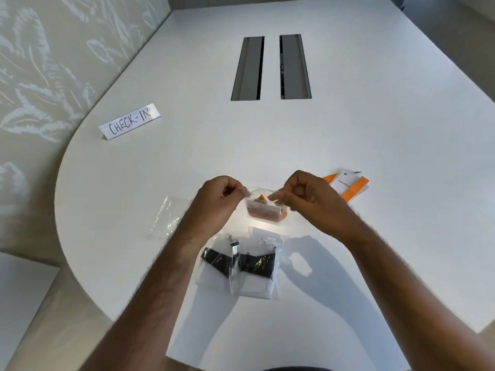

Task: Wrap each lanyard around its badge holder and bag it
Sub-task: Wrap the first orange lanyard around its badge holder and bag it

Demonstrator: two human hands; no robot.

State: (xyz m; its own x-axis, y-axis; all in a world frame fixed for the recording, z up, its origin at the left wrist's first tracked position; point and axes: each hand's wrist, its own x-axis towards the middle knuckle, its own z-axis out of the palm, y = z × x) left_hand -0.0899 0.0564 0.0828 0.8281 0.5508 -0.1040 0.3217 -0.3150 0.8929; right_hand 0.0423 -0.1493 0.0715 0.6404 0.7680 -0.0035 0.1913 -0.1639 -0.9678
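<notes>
I hold a clear plastic bag [265, 210] above the table with an orange-lanyard bundle inside it. My left hand [219, 194] pinches the bag's top left corner and my right hand [305, 196] pinches its top right edge. Below my hands lie two bagged badge holders wrapped in black lanyards [219, 263] [258, 266], side by side. To the right of my right hand rests a badge holder with an orange lanyard [348, 184], unbagged. An empty clear bag [168, 218] lies to the left of my left forearm.
A folded paper sign reading CHECK-IN [130, 121] stands at the left of the white table [375, 129]. Two cable slots [247, 68] [294, 66] are cut into the table's middle. The table's curved edge runs along the left and near side.
</notes>
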